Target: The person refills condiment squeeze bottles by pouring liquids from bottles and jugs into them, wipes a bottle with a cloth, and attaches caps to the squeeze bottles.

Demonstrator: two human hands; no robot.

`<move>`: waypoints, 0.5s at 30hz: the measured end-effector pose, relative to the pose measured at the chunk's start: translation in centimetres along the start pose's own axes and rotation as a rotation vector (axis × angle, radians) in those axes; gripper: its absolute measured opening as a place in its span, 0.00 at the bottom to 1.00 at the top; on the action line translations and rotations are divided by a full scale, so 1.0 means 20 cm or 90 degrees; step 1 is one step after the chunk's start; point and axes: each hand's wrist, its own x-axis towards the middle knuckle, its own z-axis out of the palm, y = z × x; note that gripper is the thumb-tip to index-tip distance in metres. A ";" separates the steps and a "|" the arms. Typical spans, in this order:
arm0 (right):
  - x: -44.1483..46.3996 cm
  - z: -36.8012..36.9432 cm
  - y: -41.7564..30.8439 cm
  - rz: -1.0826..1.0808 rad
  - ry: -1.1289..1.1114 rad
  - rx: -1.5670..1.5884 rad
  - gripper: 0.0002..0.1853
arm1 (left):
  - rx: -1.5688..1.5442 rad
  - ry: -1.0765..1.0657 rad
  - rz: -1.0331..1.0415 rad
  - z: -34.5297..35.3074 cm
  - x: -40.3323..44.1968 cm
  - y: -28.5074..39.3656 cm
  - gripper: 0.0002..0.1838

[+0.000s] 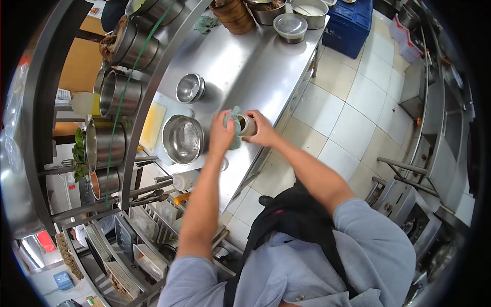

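Observation:
Over the near part of the steel worktop (266, 66), my two hands meet around a small round container (249, 126) with a pale rim and a dark inside. My right hand (263, 130) grips its right side, fingers curved over the wall. A green cloth (235, 123) is bunched in my left hand (222, 134) and presses against the container's left side. To the left of my hands stands a large steel bowl (182, 139). Smaller steel bowls (190, 88), stacked together, sit further up the worktop.
A cutting board (153, 125) lies at the worktop's left edge. Steel pots (121, 92) line the shelf at left. Bamboo steamers (234, 18) and a lidded bowl (290, 26) stand at the far end, beside a blue cooler box (348, 25). Tiled floor (337, 110) lies to the right.

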 end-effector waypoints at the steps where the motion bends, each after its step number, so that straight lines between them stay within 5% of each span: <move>1: 0.06 -0.06 -0.04 0.003 -0.005 0.002 0.46 | 0.000 0.000 -0.006 -0.05 0.05 -0.02 0.17; 3: 0.16 -0.14 -0.10 0.060 -0.254 0.146 0.44 | -0.009 -0.187 0.130 -0.13 0.12 -0.03 0.17; 7: 0.18 0.00 -0.01 0.131 -0.177 0.099 0.42 | -0.033 -0.144 0.098 -0.09 0.14 -0.05 0.16; 10: 0.12 0.08 0.03 0.117 -0.105 0.083 0.41 | -0.004 0.031 0.030 0.06 -0.02 -0.01 0.17; 12: 0.09 0.14 0.02 0.080 0.002 0.104 0.40 | 0.063 0.264 -0.151 0.18 -0.11 0.12 0.18; 15: 0.03 0.18 -0.02 0.034 0.132 0.079 0.41 | -0.026 0.401 -0.264 0.29 -0.14 0.25 0.16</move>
